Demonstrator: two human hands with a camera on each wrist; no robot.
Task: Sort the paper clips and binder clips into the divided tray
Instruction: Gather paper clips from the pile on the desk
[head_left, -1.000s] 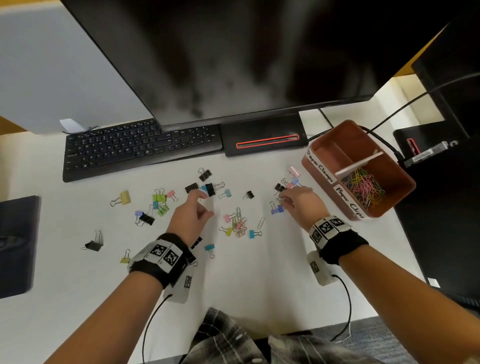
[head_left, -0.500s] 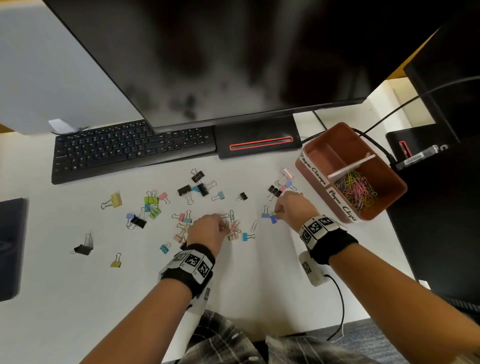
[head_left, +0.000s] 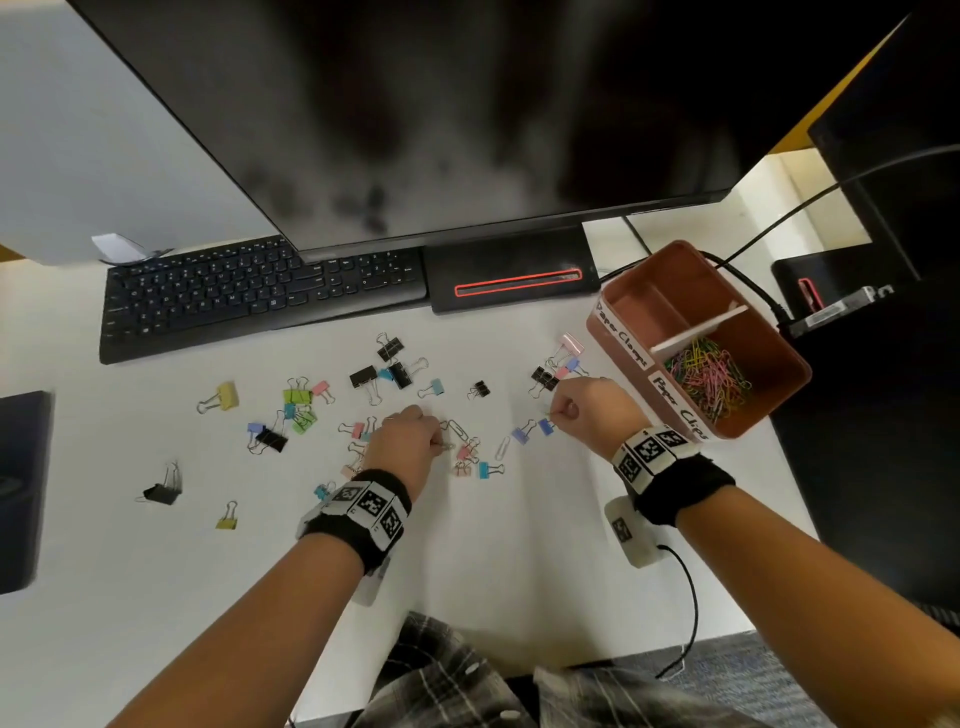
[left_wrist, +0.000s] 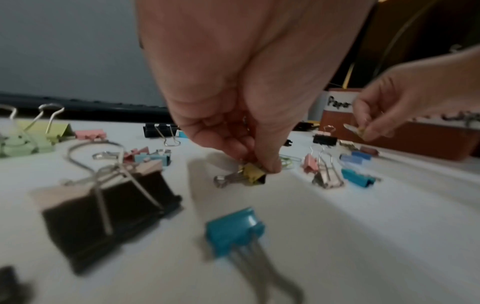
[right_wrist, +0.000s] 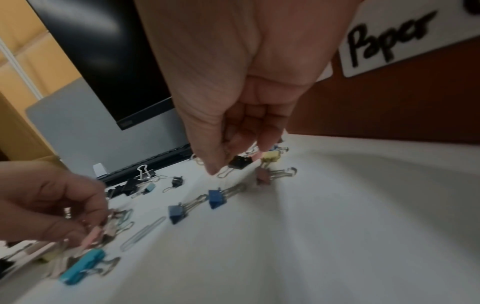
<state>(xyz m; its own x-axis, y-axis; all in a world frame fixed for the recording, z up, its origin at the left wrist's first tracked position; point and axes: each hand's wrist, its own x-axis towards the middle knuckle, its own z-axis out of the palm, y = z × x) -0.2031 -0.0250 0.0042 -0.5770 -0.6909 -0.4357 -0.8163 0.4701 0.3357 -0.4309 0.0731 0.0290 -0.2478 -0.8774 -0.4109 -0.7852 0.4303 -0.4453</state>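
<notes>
Both hands pinch: left hand (left_wrist: 233, 115) a yellow binder clip (left_wrist: 253, 174), right hand (right_wrist: 241, 98) something small, unclear.

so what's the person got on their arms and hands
Both forearms are bare. Each wrist carries a black band ringed with white tiles printed with black square codes: left hand, right hand. A small white module hangs under each band, and a thin black cable trails from the right one.

terracotta tray (head_left: 779, 410), white desk (head_left: 519, 571), black keyboard (head_left: 249, 296).
</notes>
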